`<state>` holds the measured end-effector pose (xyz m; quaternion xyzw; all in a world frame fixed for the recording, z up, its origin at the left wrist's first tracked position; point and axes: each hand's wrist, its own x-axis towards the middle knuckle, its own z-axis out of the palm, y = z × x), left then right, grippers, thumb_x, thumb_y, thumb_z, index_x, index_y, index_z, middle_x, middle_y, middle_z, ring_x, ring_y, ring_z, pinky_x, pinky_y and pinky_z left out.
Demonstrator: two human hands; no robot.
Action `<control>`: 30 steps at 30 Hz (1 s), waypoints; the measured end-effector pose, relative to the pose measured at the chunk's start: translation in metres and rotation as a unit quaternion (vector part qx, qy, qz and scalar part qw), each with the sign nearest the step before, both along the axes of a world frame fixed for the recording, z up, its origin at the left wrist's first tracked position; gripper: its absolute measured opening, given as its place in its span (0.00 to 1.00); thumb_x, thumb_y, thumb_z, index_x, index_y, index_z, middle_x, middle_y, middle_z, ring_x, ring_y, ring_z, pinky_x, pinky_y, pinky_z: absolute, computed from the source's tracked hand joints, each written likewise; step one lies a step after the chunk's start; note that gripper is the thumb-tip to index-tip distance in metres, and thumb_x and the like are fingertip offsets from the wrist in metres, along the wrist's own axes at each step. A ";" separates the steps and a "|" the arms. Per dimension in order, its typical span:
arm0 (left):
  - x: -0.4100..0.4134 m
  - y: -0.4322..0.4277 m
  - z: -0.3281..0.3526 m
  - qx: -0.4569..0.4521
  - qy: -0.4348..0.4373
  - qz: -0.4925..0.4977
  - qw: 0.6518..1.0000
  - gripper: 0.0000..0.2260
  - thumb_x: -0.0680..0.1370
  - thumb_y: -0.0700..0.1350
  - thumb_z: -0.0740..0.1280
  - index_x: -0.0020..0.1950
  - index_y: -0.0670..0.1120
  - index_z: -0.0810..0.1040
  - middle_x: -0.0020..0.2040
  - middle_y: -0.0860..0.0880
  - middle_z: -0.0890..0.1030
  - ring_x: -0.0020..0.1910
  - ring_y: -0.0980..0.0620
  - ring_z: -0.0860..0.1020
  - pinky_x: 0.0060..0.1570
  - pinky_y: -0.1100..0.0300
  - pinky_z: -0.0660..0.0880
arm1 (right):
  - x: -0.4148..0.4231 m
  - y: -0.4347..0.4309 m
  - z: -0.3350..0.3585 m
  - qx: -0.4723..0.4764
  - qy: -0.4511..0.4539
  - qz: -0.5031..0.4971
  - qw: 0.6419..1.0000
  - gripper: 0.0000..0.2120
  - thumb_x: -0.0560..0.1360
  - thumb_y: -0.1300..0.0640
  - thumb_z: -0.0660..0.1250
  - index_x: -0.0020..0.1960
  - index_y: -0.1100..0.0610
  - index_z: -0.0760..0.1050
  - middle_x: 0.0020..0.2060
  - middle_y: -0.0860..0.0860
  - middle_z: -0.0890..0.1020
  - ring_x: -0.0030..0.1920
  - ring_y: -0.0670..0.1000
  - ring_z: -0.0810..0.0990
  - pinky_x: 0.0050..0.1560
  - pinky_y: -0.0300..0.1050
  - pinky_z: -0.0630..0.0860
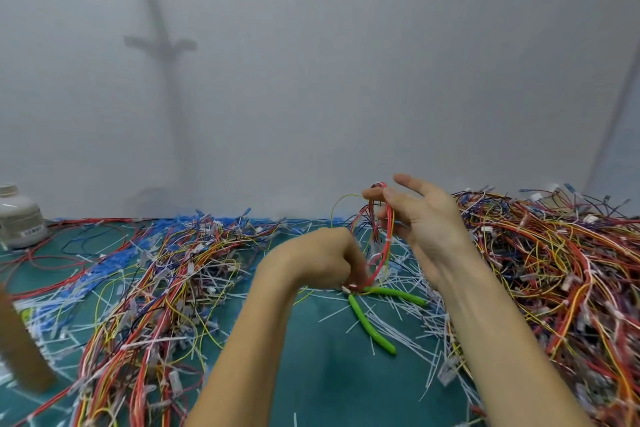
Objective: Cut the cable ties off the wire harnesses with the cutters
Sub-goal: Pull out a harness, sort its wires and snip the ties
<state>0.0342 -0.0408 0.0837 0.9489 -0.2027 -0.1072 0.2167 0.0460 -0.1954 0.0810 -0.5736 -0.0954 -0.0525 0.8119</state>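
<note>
A small harness of red wires hangs upright over the middle of the green mat. My right hand pinches its top loop between thumb and fingers, the other fingers spread. My left hand grips the harness's lower end close to the mat. The green-handled cutters lie on the mat just below my left hand, handles apart, with neither hand on them. Several cut white cable ties are scattered around the cutters.
A large tangle of red, yellow and dark harnesses fills the right side. Another spread of harnesses with blue wires covers the left. A white jar stands far left, a brown object near the left edge. A white wall rises behind.
</note>
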 end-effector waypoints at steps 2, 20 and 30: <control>0.002 0.014 0.003 -0.079 0.010 0.064 0.995 0.20 0.71 0.28 0.54 0.51 0.42 0.82 0.47 0.44 0.85 0.49 0.47 0.83 0.44 0.61 0.79 | -0.003 -0.006 0.004 -0.004 -0.013 0.053 0.998 0.22 0.78 0.65 0.65 0.70 0.62 0.64 0.44 0.54 0.87 0.33 0.46 0.81 0.39 0.40 0.78; 0.010 0.043 0.001 -0.565 0.053 0.215 0.795 0.03 0.76 0.40 0.70 0.49 0.43 0.82 0.39 0.48 0.86 0.31 0.56 0.82 0.29 0.66 0.76 | -0.024 0.010 0.005 -0.394 -0.125 0.236 0.879 0.21 0.73 0.75 0.67 0.60 0.55 0.75 0.44 0.52 0.87 0.43 0.50 0.86 0.50 0.51 0.80; 0.001 0.036 0.012 -0.632 -0.005 0.124 0.765 0.15 0.73 0.30 0.69 0.55 0.46 0.81 0.48 0.48 0.86 0.45 0.52 0.85 0.42 0.65 0.80 | -0.011 -0.004 0.012 -0.290 -0.125 -0.084 0.945 0.05 0.79 0.54 0.66 0.49 0.46 0.81 0.38 0.47 0.86 0.37 0.41 0.82 0.36 0.41 0.75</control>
